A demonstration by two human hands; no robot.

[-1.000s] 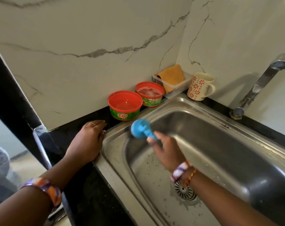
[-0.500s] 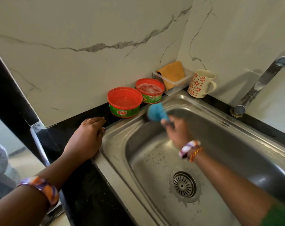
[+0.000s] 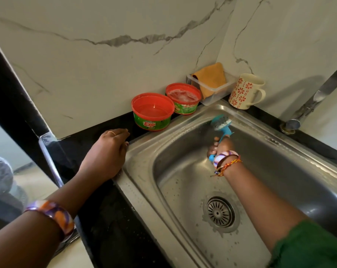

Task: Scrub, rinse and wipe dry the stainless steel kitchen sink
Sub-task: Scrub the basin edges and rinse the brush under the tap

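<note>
A: Marble-veined wall panels meet in a corner behind a black tabletop (image 3: 105,219); the steel sink (image 3: 183,167) is set into it. Going left to right?

B: Yes. Left hand (image 3: 105,155) first: palm down on the tabletop at the sink's left rim, fingers loosely bent, holding nothing. It reads as a brace.

A: Behind it?

B: Two red-rimmed soap tubs at the back edge: the nearer Exo tub (image 3: 153,111) holds clear liquid, the farther tub (image 3: 183,98) holds suds. Further right, in the back corner, a clear tray (image 3: 214,91) holds an orange cloth (image 3: 210,78), and a flowered mug (image 3: 244,91) stands beside it.

A: Working hand?

B: Right hand (image 3: 220,146), inside the basin, grip wrapped tight round the handle of a blue scrub brush (image 3: 220,122). The brush head is against the back wall of the sink, just under the rim, near the back left corner.

A: Tap?

B: Tap (image 3: 306,105) at the far right, no water visible. Droplets and suds speckle the basin floor around the drain strainer (image 3: 220,212).

A: Step in hand?

B: Scrubbing, by my reading; rinse and wipe not yet begun.

A: Next move?

B: Likely working the brush along the back wall toward the tap, pressed firmly into the curved corner under the rim. After that, the right wall and floor probably need covering before rinsing. The cloth seems meant for drying.
</note>
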